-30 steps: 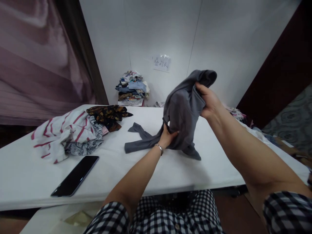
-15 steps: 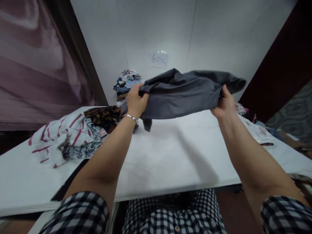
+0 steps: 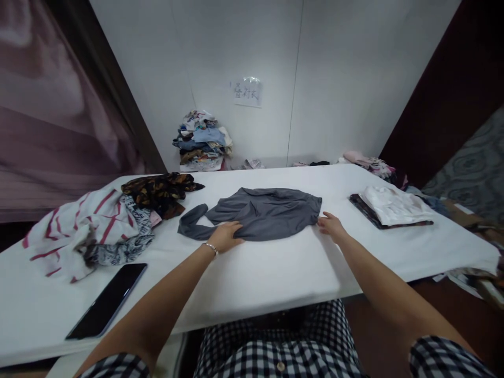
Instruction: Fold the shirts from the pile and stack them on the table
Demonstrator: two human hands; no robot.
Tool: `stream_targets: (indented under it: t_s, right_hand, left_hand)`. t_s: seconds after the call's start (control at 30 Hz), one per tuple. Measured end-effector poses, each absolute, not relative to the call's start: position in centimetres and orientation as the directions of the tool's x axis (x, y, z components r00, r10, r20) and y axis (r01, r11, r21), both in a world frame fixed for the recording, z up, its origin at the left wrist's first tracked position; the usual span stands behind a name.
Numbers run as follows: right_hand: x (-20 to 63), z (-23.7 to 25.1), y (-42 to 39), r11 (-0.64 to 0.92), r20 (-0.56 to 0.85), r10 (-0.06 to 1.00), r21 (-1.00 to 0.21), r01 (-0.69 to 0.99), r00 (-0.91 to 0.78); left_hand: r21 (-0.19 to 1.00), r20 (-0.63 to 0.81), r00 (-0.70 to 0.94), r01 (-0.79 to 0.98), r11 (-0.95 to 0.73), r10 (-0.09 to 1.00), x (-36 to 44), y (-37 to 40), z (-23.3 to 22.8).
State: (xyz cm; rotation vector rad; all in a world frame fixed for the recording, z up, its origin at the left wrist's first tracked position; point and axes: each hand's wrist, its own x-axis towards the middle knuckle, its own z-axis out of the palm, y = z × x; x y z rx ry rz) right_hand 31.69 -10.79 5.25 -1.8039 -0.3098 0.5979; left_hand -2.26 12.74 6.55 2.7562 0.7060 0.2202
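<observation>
A grey long-sleeved garment (image 3: pixel 263 212) lies spread on the white table (image 3: pixel 275 273), one sleeve trailing to the left. My left hand (image 3: pixel 226 236) rests flat on its near left edge, a bracelet on the wrist. At the garment's near right corner, my right hand (image 3: pixel 331 226) touches the hem with its fingers apart. Neither hand grips the cloth.
A heap of striped, printed and dark patterned clothes (image 3: pixel 110 220) sits at the table's left. A black phone (image 3: pixel 106 300) lies near the front left edge. Folded clothes (image 3: pixel 391 207) are stacked at the right. Another clothes pile (image 3: pixel 202 140) stands by the back wall.
The grey garment was held up in the air between both hands; now it lies flat on the table and both hands rest open at its near edge.
</observation>
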Motion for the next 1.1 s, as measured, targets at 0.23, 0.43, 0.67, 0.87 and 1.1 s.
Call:
stream_targets:
  t_s: [0.23,0.43,0.67,0.87,1.1]
  right_hand:
    - [30.8,4.5,-8.5,-0.363,0.022,0.625,-0.876,0.316,0.78]
    - [32.4,5.7,-11.3,-0.308,0.091,0.634,-0.881,0.358,0.768]
    - [37.7,5.7,-19.1,-0.43,0.045,0.394,-0.874,0.228,0.918]
    - [30.7,5.8,-20.0,-0.395,0.316,0.677,-0.606,0.691,0.665]
    - [17.9,5.4,-19.2,0.054,0.121,0.993,-0.545,0.836,0.015]
  left_hand:
    - [0.23,0.139,0.797,0.551,-0.802,0.587,-2.5,12.6,6.9]
    - [0.2,0.199,0.801,0.531,-0.823,0.565,-3.2,8.7,9.0]
    - [0.261,0.088,0.992,0.066,-0.963,0.091,-2.3,0.1,7.4]
    - [0.482,0.216,0.959,0.057,-0.875,0.182,-0.5,-0.4,7.0]
    - [0.379,0.119,0.975,0.131,-0.916,0.189,-5.1,4.7,8.5]
